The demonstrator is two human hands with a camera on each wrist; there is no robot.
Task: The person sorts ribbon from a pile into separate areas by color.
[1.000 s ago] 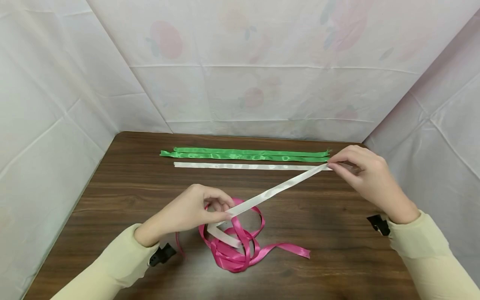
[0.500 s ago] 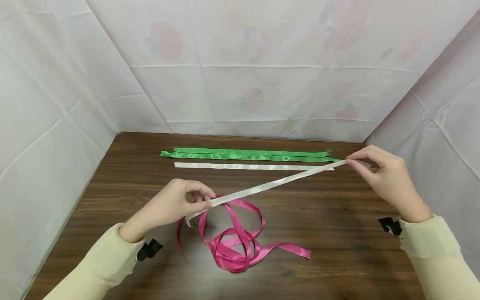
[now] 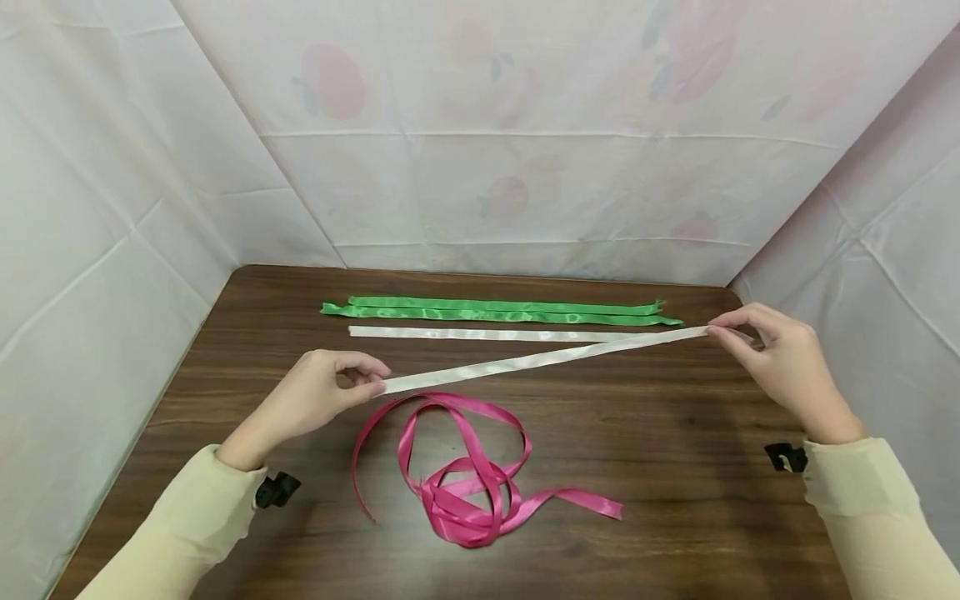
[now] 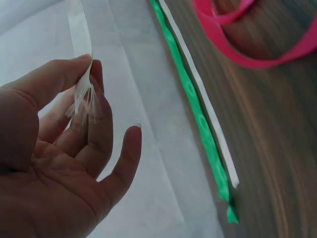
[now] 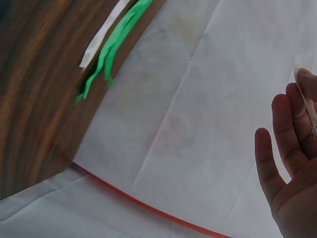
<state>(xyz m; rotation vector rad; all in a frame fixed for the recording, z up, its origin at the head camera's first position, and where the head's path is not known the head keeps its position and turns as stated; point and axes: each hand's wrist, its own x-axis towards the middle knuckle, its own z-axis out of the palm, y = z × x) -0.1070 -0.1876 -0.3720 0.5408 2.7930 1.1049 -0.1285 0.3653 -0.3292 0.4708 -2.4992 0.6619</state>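
A white satin ribbon [image 3: 540,360] is stretched straight between my two hands, above the table. Its left end is pinched between thumb and finger of my left hand [image 3: 311,400]; frayed threads [image 4: 86,99] hang past the fingertips in the left wrist view. My right hand [image 3: 780,367] pinches the other end, higher and farther back. Behind, a second white ribbon [image 3: 465,333] lies flat, its right part crossed by the held one in the head view. Two green ribbons [image 3: 480,310] lie side by side beyond it. A loose tangle of pink ribbon [image 3: 468,521] lies in front.
The brown wooden table [image 3: 675,500] runs back to a white fabric wall [image 3: 555,192] with faded fruit prints. More white sheeting stands at the left [image 3: 112,208] and right sides. One pink ribbon tail [image 3: 592,502] reaches right across the wood.
My hands have moved apart, left hand leftward and slightly up, right hand rightward. The white ribbon's loose left part has slid out of the pink tangle and is now pulled straight.
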